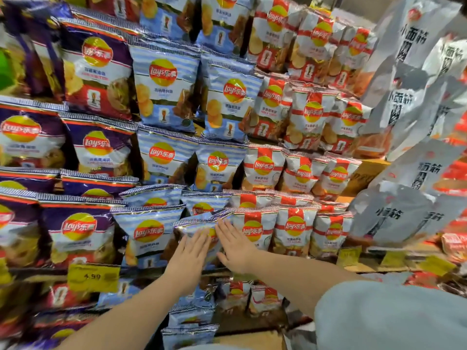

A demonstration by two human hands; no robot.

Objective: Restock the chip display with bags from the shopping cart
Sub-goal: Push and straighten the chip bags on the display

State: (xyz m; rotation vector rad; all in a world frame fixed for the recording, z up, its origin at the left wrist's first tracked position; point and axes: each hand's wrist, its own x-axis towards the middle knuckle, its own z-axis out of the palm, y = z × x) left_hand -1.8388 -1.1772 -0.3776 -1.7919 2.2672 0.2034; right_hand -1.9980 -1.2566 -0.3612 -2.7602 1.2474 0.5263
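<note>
At the bottom right a pale grey sleeve (394, 317) fills the corner, and two bare forearms reach forward from the lower edge toward the chip display (177, 102). Both hands lie flat with straight fingers, gripping nothing: the left hand (188, 256) and the right hand (233, 245) press side by side, close together, on the face of a blue striped chip bag (194, 227). That bag stands in the front row of a lower shelf, tilted a little, its top seam slanting up to the right. It sits between another blue bag (147, 233) on its left and a red and white bag (254, 231) on its right, touching both.

Below the hands, more blue and red and white bags crowd a lower shelf, partly hidden by the arms. On the shelf edge to the left hangs a yellow price tag (93, 277) reading 4.99; further yellow tags (350, 256) sit along the edge to the right, too blurred to read.

Further back, the display rises in stepped rows: purple bags (97, 72) on the left, blue striped ones in the middle, red and white ones (313, 117) toward the right. At the far right, tall silver bags (409, 46) with black lettering hang in a column, overlapping one another.

The shopping cart does not show in this view.
</note>
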